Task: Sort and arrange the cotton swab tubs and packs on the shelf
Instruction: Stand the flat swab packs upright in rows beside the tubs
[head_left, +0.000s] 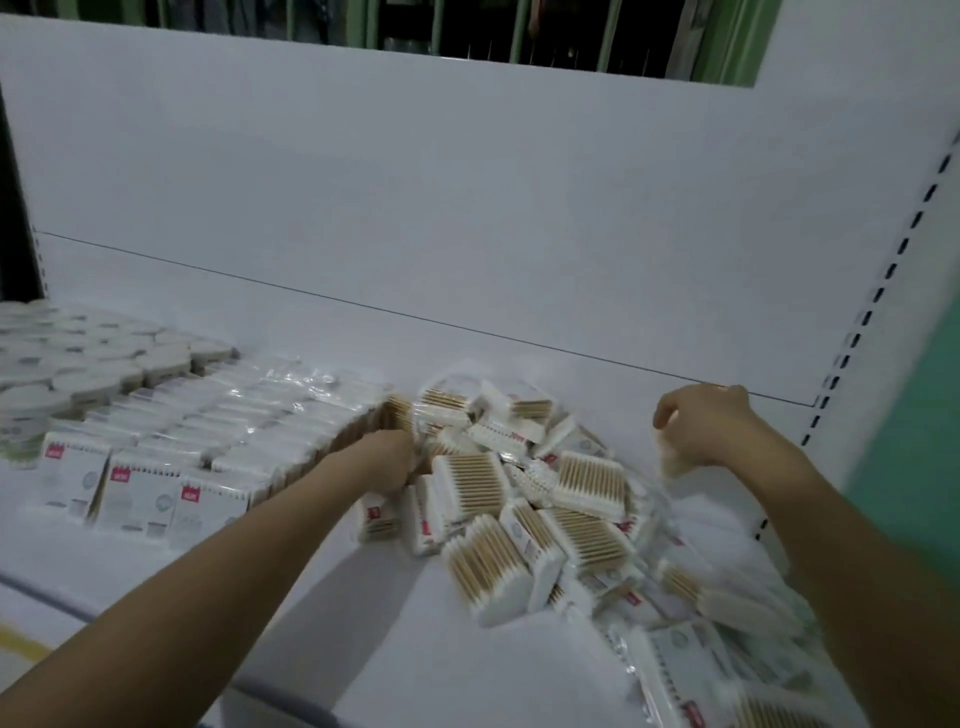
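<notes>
Two hands are working over a white shelf (467, 649). The left hand (387, 460) is reaching into the gap between the tidy rows and the loose heap, its fingers curling down among the packs; what it is gripping cannot be told, since the fingertips are hidden. The right hand (701, 423) is hovering raised over the far right side of the heap, pinching one blurred cotton swab pack (670, 457) that is hanging below its fingers.

To the left of the left hand, standing packs (208, 441) are lining up in three rows, running away from the shelf's front edge towards the back panel (467, 182); three front packs are showing white faces with a small red label, the writing too blurred to read. Further left, round white tubs (78, 358) are sitting lids up, too many and too blurred to count.

Between the two hands, a loose heap of packs (545, 504) is lying at all angles, the wooden sticks pointing different ways; well over a dozen are showing.
</notes>
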